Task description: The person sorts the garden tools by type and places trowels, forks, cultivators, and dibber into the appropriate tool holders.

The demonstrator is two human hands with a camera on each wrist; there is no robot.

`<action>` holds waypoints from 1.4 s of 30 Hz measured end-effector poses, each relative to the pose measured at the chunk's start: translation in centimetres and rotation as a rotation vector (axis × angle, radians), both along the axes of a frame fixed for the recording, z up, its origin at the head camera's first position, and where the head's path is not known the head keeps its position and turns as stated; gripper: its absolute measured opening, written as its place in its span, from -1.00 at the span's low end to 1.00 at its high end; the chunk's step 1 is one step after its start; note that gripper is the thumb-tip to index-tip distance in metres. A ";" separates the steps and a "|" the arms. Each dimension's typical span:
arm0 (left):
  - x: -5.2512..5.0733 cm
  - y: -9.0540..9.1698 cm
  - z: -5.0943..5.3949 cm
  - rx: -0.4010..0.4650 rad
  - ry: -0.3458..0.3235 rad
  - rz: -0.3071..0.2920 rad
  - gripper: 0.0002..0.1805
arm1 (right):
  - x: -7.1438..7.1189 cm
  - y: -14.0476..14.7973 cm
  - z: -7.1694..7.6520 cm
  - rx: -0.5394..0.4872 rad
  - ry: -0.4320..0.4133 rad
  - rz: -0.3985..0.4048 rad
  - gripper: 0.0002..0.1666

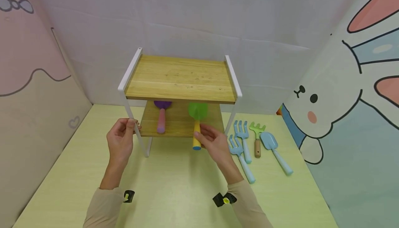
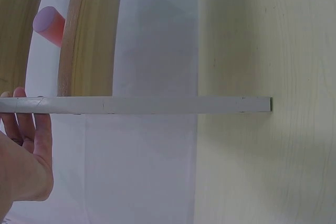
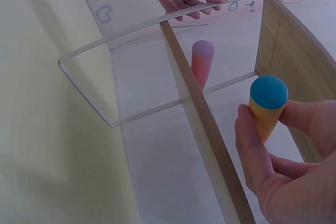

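Note:
A two-tier wooden shelf (image 1: 180, 79) with white side frames stands on the table. My left hand (image 1: 122, 136) grips the white frame (image 2: 157, 105) on its left side. With thumb and fingers, my right hand (image 1: 215, 143) pinches the yellow, blue-ended handle (image 3: 266, 106) of a toy shovel with a green blade (image 1: 198, 111). That blade lies over the lower tier, partly hidden beneath the upper one, and the handle sticks out past the front edge. To its left on the lower tier lies a purple shovel with a pink handle (image 1: 161, 120), its blade partly covered.
Right of the shelf lie two blue toy forks (image 1: 242, 132) (image 1: 238, 150), a green rake (image 1: 257, 138) with a brown handle, and a light-blue shovel (image 1: 274, 146). A white cloth wall (image 1: 193, 20) stands behind; printed panels (image 1: 352, 117) flank the table (image 1: 174, 190).

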State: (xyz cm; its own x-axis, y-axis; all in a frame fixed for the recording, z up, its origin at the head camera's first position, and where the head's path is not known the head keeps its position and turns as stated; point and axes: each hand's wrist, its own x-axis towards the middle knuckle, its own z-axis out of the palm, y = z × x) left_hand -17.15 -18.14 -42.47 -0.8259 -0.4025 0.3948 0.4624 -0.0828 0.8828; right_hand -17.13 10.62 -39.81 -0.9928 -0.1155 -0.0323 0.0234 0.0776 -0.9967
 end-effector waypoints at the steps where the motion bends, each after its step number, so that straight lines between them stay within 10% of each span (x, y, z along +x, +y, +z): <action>1: 0.0 0.0 0.0 0.000 -0.002 0.001 -0.76 | -0.1 -0.1 0.0 -0.001 0.003 -0.001 -0.41; 42: 0.2 0.1 0.2 0.017 0.011 -0.007 -0.77 | -3.7 -3.0 0.3 0.104 0.028 0.016 -0.43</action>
